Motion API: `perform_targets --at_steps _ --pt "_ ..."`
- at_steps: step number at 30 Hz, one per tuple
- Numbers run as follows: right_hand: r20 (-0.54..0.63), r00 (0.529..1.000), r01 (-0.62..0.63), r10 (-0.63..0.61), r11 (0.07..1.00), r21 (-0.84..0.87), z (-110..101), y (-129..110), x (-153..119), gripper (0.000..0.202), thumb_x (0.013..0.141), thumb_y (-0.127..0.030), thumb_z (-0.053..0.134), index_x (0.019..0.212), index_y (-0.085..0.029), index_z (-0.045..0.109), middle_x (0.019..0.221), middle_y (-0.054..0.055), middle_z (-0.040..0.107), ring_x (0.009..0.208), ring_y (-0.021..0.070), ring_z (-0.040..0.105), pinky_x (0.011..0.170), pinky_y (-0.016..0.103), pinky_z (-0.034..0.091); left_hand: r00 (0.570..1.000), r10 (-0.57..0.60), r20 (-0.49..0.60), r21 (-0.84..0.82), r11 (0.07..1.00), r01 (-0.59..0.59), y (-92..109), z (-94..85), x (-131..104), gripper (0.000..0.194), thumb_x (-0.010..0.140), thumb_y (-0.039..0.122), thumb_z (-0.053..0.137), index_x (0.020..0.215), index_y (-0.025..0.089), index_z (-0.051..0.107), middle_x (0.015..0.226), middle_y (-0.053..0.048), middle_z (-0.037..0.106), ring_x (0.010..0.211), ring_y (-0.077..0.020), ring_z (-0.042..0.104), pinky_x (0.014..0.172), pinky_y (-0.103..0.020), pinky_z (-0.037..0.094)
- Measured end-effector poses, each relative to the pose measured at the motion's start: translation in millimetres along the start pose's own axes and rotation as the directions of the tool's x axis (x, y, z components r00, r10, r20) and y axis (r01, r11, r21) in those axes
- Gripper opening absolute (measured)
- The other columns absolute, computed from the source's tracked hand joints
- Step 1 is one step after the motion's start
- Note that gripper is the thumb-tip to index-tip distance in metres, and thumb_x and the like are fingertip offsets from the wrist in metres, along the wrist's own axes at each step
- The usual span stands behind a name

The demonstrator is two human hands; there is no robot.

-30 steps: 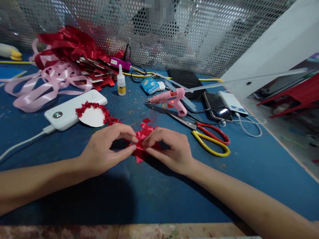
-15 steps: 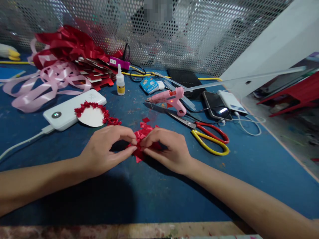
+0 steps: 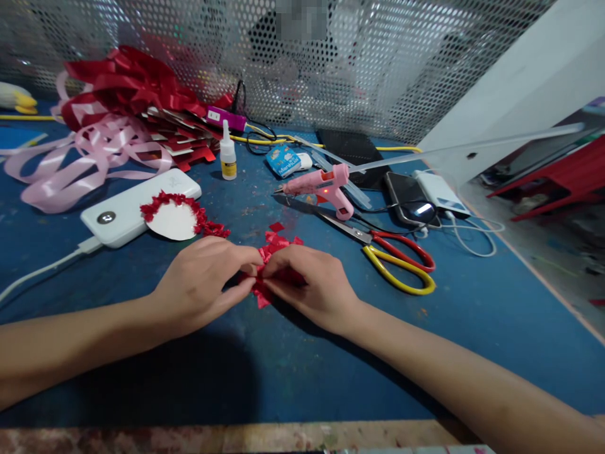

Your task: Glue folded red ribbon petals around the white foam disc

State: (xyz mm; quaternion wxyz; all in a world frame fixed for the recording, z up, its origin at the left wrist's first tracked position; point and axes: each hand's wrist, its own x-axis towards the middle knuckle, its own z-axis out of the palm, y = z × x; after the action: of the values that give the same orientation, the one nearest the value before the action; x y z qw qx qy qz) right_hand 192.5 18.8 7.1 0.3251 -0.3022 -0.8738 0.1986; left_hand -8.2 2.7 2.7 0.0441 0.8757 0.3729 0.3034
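Observation:
Thumb and fingers of my left hand (image 3: 203, 284) are pinched on a small bit of red ribbon. My right hand (image 3: 314, 284) pinches the same bit from the other side, the fingertips of both hands almost touching. Under and behind them lie red ribbon pieces (image 3: 275, 241) on the blue table (image 3: 302, 378). A white disc (image 3: 172, 221) with red ribbon bunched along its edge leans on a white power bank (image 3: 137, 208) to the left, with small red bunches (image 3: 217, 231) beside it.
A pink glue gun (image 3: 326, 186) and scissors (image 3: 399, 261) lie to the right, phones (image 3: 410, 200) beyond. At the back are a glue bottle (image 3: 227, 154), a blue packet (image 3: 283, 161), pink ribbon (image 3: 94, 151) and red ribbon (image 3: 137, 82), before a perforated metal panel (image 3: 354, 63).
The fingers of both hands have shifted slightly and drawn closer around the red bit. The things on the table have stayed where they were.

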Motion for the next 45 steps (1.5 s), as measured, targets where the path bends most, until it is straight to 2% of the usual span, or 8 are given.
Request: perform_targets --at_steps 5,11,21,24,31,34,39,45 --pt "0.041 0.996 -0.082 0.079 0.995 0.060 0.5 -3.1 1.0 0.006 0.082 -0.016 0.056 0.083 -0.020 0.052 0.077 -0.002 0.064 0.067 0.0088 0.059 0.059 0.018 0.043 0.996 0.081 -0.037 0.044 0.996 -0.080 -2.1 3.1 -0.5 0.016 0.083 0.016 0.056 0.098 0.020 0.051 0.078 0.001 0.068 0.070 -0.0167 0.059 0.069 -0.028 0.043" --pt "0.076 0.988 -0.141 0.131 0.979 0.147 -1.5 -4.5 1.4 0.015 0.079 -0.009 0.056 0.087 -0.020 0.050 0.077 -0.003 0.061 0.064 0.0077 0.058 0.060 0.018 0.045 0.994 0.103 -0.042 0.065 0.993 -0.100 -1.8 2.3 0.0 0.016 0.084 0.016 0.055 0.100 0.020 0.051 0.078 0.001 0.067 0.069 -0.0162 0.058 0.069 -0.028 0.043" --pt "0.045 0.995 -0.090 0.085 0.989 0.119 0.2 -4.3 3.0 0.016 0.076 -0.008 0.056 0.085 -0.020 0.049 0.076 -0.003 0.060 0.067 0.0081 0.056 0.060 0.018 0.043 0.992 0.118 -0.034 0.077 0.990 -0.116 -0.6 1.6 1.3 0.015 0.084 0.016 0.054 0.099 0.020 0.051 0.078 0.001 0.067 0.069 -0.0164 0.058 0.070 -0.028 0.043" --pt "0.034 0.996 -0.082 0.080 0.993 0.085 -0.5 -4.9 2.7 0.015 0.077 -0.009 0.056 0.085 -0.020 0.049 0.075 -0.003 0.060 0.066 0.0087 0.056 0.060 0.019 0.042 0.994 0.095 -0.046 0.058 0.994 -0.092 0.4 1.2 1.6 0.015 0.083 0.016 0.055 0.097 0.020 0.052 0.078 0.001 0.068 0.070 -0.0164 0.059 0.071 -0.029 0.044" --pt "-0.030 0.998 -0.057 0.058 0.998 0.032 -3.1 -5.2 -0.3 0.012 0.078 -0.012 0.055 0.086 -0.019 0.051 0.077 -0.002 0.061 0.068 0.0097 0.056 0.063 0.020 0.042 0.997 -0.060 -0.050 -0.040 0.997 0.058 3.6 -0.3 1.9 0.009 0.081 0.020 0.058 0.090 0.019 0.056 0.080 0.001 0.069 0.073 -0.0136 0.063 0.073 -0.027 0.046" --pt "-0.034 0.998 -0.050 0.051 0.999 0.022 -3.8 -5.0 -1.2 0.011 0.078 -0.012 0.055 0.086 -0.020 0.051 0.077 -0.001 0.061 0.069 0.0101 0.057 0.064 0.021 0.043 0.995 -0.069 -0.075 -0.075 0.995 0.063 3.9 -0.2 1.8 0.010 0.081 0.020 0.058 0.091 0.019 0.055 0.080 0.001 0.069 0.074 -0.0134 0.064 0.074 -0.027 0.047" --pt "-0.028 0.999 -0.029 0.029 1.000 0.013 -3.5 -4.6 -1.2 0.010 0.079 -0.014 0.055 0.086 -0.020 0.051 0.078 -0.001 0.062 0.070 0.0109 0.057 0.065 0.021 0.043 0.995 -0.096 -0.009 -0.098 0.991 0.095 4.3 0.0 2.1 0.007 0.081 0.021 0.057 0.087 0.020 0.057 0.080 0.000 0.069 0.074 -0.0139 0.063 0.075 -0.029 0.047" --pt "-0.036 0.999 0.017 -0.016 1.000 0.006 -1.8 -3.9 -0.8 0.011 0.078 -0.013 0.057 0.085 -0.019 0.051 0.078 -0.001 0.062 0.071 0.0103 0.057 0.065 0.020 0.043 0.994 -0.105 -0.014 -0.107 0.989 0.102 5.5 0.0 2.7 0.006 0.080 0.021 0.056 0.086 0.020 0.056 0.080 0.000 0.069 0.075 -0.0143 0.063 0.076 -0.030 0.047"
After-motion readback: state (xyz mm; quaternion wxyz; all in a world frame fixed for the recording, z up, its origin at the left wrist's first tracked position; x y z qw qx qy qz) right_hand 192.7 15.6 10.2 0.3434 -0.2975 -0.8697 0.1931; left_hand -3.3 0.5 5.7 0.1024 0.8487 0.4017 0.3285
